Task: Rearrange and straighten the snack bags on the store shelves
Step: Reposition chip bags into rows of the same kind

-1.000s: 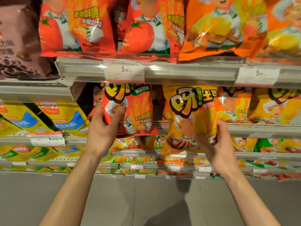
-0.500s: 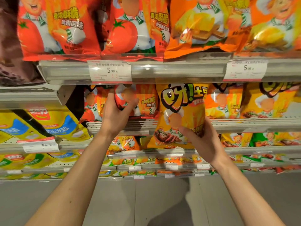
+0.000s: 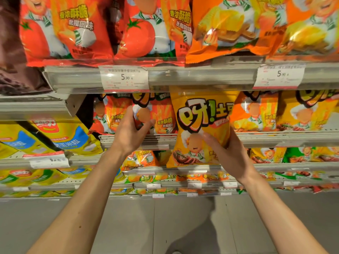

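A yellow snack bag hangs in front of the second shelf, its lower right part gripped by my right hand. My left hand holds a red tomato snack bag that stands on that same shelf, thumb on its front and fingers behind its left edge. Another red bag stands just left of it. Orange bags fill the shelf to the right of the yellow one.
The top shelf holds large red and orange bags, with price tags on its rail. Yellow-blue bags sit lower left. Several lower shelves hold small bags. Grey floor lies below.
My left hand has carried the red bag up and back onto the second shelf. My right hand has lifted the yellow bag higher, close under the top shelf rail.
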{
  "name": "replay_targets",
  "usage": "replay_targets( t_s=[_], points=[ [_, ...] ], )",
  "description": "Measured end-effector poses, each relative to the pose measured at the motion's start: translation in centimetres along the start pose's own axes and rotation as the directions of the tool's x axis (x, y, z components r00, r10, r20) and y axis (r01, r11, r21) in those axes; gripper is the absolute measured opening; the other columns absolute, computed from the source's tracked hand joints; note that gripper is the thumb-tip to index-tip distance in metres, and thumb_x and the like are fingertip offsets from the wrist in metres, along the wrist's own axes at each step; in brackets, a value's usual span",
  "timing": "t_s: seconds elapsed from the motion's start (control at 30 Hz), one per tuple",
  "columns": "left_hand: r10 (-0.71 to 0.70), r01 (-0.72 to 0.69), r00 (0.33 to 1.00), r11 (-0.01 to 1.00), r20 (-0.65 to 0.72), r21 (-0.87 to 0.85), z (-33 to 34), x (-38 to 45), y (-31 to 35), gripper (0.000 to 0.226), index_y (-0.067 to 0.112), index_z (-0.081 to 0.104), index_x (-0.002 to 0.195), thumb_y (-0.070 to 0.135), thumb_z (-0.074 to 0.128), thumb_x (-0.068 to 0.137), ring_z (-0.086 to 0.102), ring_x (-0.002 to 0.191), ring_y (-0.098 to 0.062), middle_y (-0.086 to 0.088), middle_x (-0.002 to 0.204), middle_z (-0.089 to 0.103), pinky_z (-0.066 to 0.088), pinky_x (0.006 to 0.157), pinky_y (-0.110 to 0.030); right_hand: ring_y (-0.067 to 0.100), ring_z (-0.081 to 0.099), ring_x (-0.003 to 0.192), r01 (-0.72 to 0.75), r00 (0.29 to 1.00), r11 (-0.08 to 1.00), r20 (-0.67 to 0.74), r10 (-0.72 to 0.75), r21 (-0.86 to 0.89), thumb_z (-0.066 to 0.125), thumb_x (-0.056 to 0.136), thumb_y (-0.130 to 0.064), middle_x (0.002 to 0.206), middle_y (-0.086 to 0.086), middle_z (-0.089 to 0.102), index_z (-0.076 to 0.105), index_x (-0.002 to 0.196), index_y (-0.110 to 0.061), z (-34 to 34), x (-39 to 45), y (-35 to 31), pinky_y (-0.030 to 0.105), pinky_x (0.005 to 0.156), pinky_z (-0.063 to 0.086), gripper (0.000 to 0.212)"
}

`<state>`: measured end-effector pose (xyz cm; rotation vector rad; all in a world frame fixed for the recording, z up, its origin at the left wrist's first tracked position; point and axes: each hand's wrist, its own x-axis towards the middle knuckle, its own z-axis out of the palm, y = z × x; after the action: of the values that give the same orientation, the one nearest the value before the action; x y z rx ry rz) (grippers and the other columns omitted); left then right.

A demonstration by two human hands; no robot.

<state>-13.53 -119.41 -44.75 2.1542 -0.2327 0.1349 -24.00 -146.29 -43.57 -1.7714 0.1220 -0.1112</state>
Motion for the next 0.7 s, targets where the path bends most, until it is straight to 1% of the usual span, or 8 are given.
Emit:
replay_targets(
  t_s=[0.07, 0.2, 0.33, 0.4, 0.5, 0.57, 0.6, 0.7],
  points=[
    [-0.008, 0.008, 1.000, 1.000, 0.002, -0.015, 0.0, -0.2, 0.4, 0.038, 0.019, 0.049, 0.118, 0.039, 0.071, 0.095, 0.067, 0.091, -0.028, -0.003, 0.100, 0.065, 0.055, 0.083, -0.053, -0.011, 0.064, 0.108, 0.028, 0.999, 1.000, 0.019, -0.028, 0.011, 0.071, 0.086, -0.057, 0.117, -0.029, 0.070, 0.055, 0.123, -0.057, 0.5, 0.0, -0.2, 0.005, 0.079, 0.050, 0.041],
    [0.030, -0.030, 0.997, 1.000, -0.070, 0.000, 0.4, -0.8, 0.9, 0.036, 0.019, 0.051, 0.117, 0.037, 0.072, 0.095, 0.063, 0.095, -0.028, -0.004, 0.104, 0.063, 0.054, 0.083, -0.052, -0.004, 0.066, 0.113, 0.035, 0.999, 0.998, 0.020, -0.036, 0.047, 0.071, 0.090, -0.051, 0.122, -0.024, 0.070, 0.057, 0.131, -0.050, 0.9, 0.0, 0.3, 0.010, 0.081, 0.054, 0.043],
    [-0.039, 0.042, 0.990, 0.999, -0.138, 0.020, 0.2, -2.4, 0.3, 0.057, 0.020, 0.048, 0.143, 0.037, 0.073, 0.095, 0.058, 0.123, -0.025, -0.004, 0.132, 0.059, 0.051, 0.103, -0.047, -0.007, 0.067, 0.106, 0.007, 0.999, 0.999, -0.036, -0.005, 0.053, 0.075, 0.083, -0.053, 0.117, -0.025, 0.071, 0.056, 0.133, -0.042, 0.9, -0.6, 0.7, 0.008, 0.076, 0.053, 0.054],
    [-0.086, 0.087, 0.978, 0.996, -0.191, 0.000, -0.3, -4.0, 0.2, 0.067, 0.020, 0.042, 0.151, 0.038, 0.073, 0.095, 0.055, 0.127, -0.019, -0.003, 0.141, 0.055, 0.047, 0.110, -0.039, -0.007, 0.067, 0.104, -0.013, 0.998, 0.999, -0.056, 0.016, 0.047, 0.077, 0.081, -0.054, 0.115, -0.025, 0.072, 0.056, 0.132, -0.040, 0.9, -1.3, 0.8, 0.010, 0.076, 0.055, 0.056],
    [-0.091, 0.083, 0.968, 0.996, -0.232, -0.045, -1.0, -6.8, 0.5, 0.058, 0.022, 0.049, 0.146, 0.037, 0.072, 0.095, 0.055, 0.118, -0.003, 0.006, 0.137, 0.058, 0.042, 0.100, -0.013, -0.004, 0.069, 0.103, -0.049, 0.997, 0.997, -0.057, 0.052, 0.056, 0.079, 0.079, -0.056, 0.112, -0.020, 0.075, 0.060, 0.129, -0.034, 1.0, -2.9, 0.5, 0.017, 0.079, 0.054, 0.057],
    [-0.142, 0.120, 0.976, 0.984, -0.168, -0.131, -1.4, -8.6, 1.0, 0.050, 0.025, 0.053, 0.141, 0.036, 0.071, 0.096, 0.059, 0.115, 0.000, 0.010, 0.133, 0.061, 0.045, 0.093, -0.014, -0.001, 0.069, 0.106, -0.082, 0.994, 0.990, -0.060, 0.090, 0.117, 0.080, 0.079, -0.052, 0.112, -0.018, 0.076, 0.062, 0.125, -0.037, 0.7, -4.4, 0.1, 0.017, 0.083, 0.054, 0.052],
    [-0.166, 0.140, 0.977, 0.972, -0.136, -0.187, -1.6, -9.6, 1.4, 0.044, 0.027, 0.055, 0.137, 0.035, 0.072, 0.096, 0.062, 0.113, -0.001, 0.011, 0.129, 0.064, 0.048, 0.091, -0.017, -0.003, 0.069, 0.106, -0.088, 0.993, 0.993, -0.069, 0.094, 0.084, 0.078, 0.082, -0.054, 0.112, -0.021, 0.075, 0.062, 0.123, -0.043, 0.5, -5.2, -0.2, 0.015, 0.081, 0.054, 0.045],
    [-0.205, 0.159, 0.971, 0.938, -0.123, -0.309, -1.6, -12.4, 2.5, 0.028, 0.027, 0.062, 0.122, 0.028, 0.073, 0.096, 0.068, 0.100, -0.001, 0.009, 0.114, 0.071, 0.053, 0.081, -0.016, -0.018, 0.063, 0.098, -0.109, 0.987, 0.994, -0.125, 0.106, -0.021, 0.072, 0.080, -0.071, 0.107, -0.036, 0.069, 0.059, 0.112, -0.060, -0.6, -7.7, -0.3, 0.014, 0.075, 0.049, 0.036]
  ],
)
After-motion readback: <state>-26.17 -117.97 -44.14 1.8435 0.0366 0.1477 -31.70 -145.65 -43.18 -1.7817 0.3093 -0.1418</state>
